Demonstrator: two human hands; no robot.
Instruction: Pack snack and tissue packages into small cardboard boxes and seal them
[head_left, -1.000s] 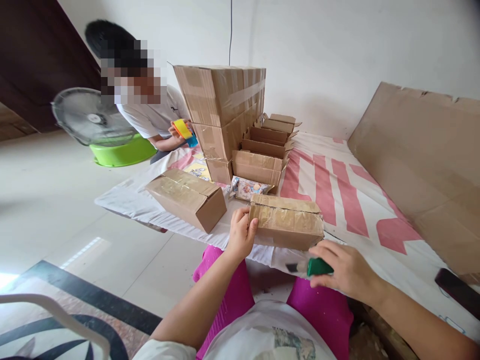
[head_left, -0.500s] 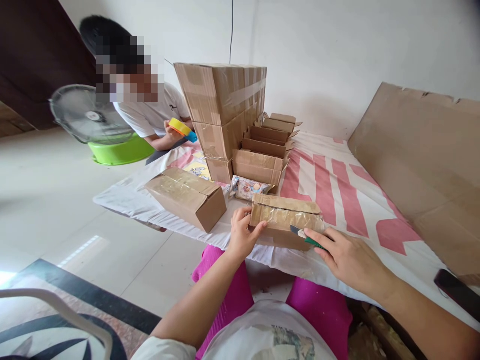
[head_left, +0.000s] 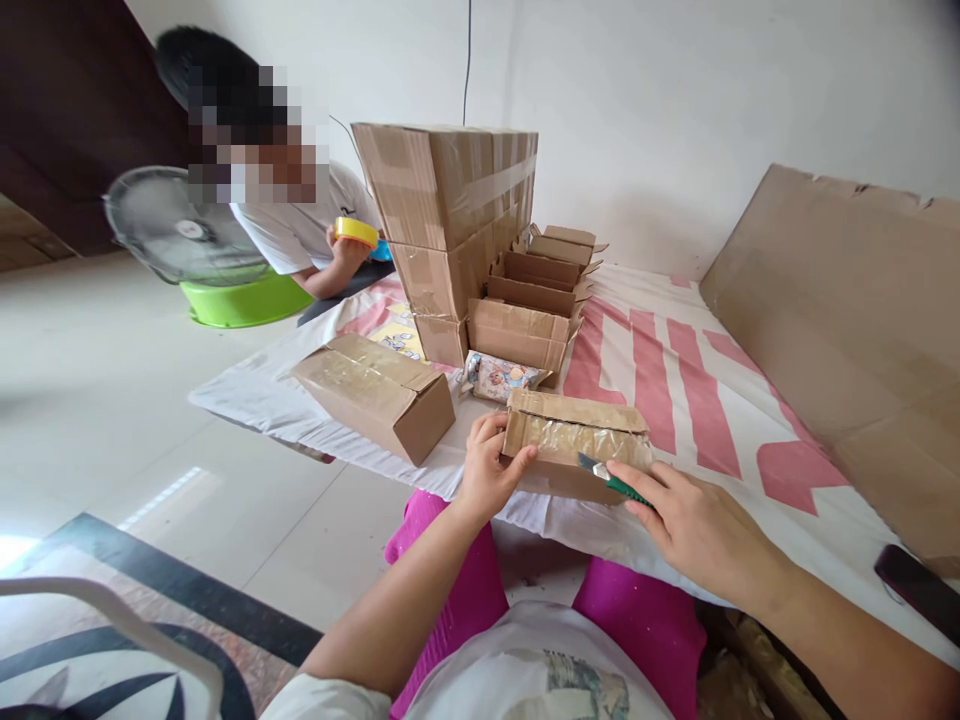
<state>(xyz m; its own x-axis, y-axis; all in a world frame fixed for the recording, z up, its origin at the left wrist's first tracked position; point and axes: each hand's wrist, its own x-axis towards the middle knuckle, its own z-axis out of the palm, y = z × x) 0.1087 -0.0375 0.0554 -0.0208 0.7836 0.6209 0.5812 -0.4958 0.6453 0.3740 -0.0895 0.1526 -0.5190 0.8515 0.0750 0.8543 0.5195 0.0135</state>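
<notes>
A small cardboard box with clear tape along its top lies at the table's near edge, its top seam parted. My left hand grips the box's left end, thumb on the front side and fingers behind. In my right hand is a green utility knife, its blade out and pointing left over the box's front top edge. Just behind the box rests a printed packet of wipes or tissues. Another taped cardboard box stands to the left.
Taped boxes are stacked high behind, with several open boxes beside them. A co-worker's hand holds a yellow tape roll at the left. A large cardboard sheet leans at right, near a dark phone-like object.
The knife has shifted slightly left, and more of its green handle shows. The box's seam looks a little wider. The co-worker's tape roll has tilted and dropped slightly.
</notes>
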